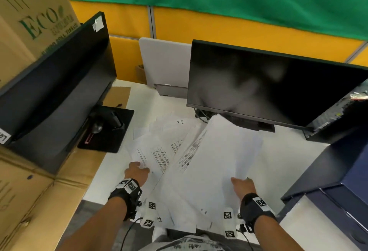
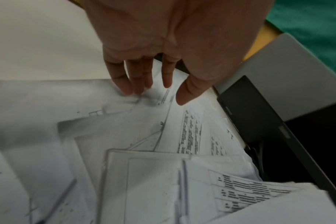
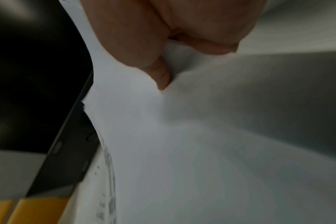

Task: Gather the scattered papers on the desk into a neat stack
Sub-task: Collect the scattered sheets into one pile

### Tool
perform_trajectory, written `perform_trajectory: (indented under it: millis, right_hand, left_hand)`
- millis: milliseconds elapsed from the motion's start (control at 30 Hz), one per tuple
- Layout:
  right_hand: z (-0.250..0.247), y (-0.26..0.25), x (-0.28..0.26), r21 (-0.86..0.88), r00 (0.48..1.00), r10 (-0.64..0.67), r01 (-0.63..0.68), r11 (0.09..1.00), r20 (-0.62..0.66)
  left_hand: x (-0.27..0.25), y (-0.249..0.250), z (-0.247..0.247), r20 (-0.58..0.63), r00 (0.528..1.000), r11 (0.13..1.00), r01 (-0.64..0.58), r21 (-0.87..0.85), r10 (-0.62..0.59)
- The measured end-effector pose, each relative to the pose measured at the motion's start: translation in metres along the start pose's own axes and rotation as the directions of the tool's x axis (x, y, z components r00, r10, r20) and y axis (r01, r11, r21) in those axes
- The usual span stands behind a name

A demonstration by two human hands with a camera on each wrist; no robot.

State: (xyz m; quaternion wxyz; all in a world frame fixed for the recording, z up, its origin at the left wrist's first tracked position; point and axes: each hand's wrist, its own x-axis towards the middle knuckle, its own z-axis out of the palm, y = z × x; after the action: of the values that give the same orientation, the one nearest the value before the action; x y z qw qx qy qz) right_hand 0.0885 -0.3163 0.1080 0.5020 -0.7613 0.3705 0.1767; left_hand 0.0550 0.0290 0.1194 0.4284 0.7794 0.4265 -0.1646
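The right-hand grip (image 1: 243, 187) pinches a raised bundle of white printed sheets (image 1: 215, 163) at five o'clock, while the left hand (image 1: 137, 171), fingers relaxed, pins loose white papers (image 1: 159, 151) on the white tabletop (image 1: 288, 151) at seven o'clock, probably steadying them for merging.

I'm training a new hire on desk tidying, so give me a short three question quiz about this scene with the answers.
1. True or false: the right hand pinches a bundle of white paper sheets.
2. Which does the left hand touch? A: black monitor stand base; B: scattered white printed papers; C: brown cardboard box.
3. Fill in: the lifted bundle's far edge is in front of the black ____.

Key: 1 true; 2 B; 3 monitor.
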Motion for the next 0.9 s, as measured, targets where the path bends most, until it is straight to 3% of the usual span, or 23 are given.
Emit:
perform_trajectory:
  millis: [100,200,400,600,900]
  right_hand:
    - [0.015,0.012,-0.003,-0.112,0.994,-0.010,0.023,0.993,0.113]
    - [0.020,0.018,-0.009,-0.174,0.988,-0.036,0.063,0.983,0.151]
    - [0.016,0.015,-0.014,-0.208,0.973,-0.030,0.079,0.975,0.230]
    - [0.014,0.013,-0.016,-0.252,0.970,-0.027,0.090,0.964,0.243]
    - [0.016,0.015,-0.010,-0.316,0.971,-0.007,0.085,0.945,0.240]
  left_hand:
    - [0.003,-0.006,-0.001,0.026,0.999,0.994,0.037,-0.098,-0.035]
    - [0.001,-0.003,-0.001,-0.041,0.999,0.982,0.022,-0.186,-0.030]
    - [0.002,0.007,0.010,0.067,0.994,0.991,-0.079,-0.109,0.086]
    - [-0.007,0.025,0.014,-0.082,0.991,0.984,-0.116,-0.132,0.106]
    - [-0.013,0.038,-0.008,-0.215,0.943,0.946,-0.289,-0.145,0.255]
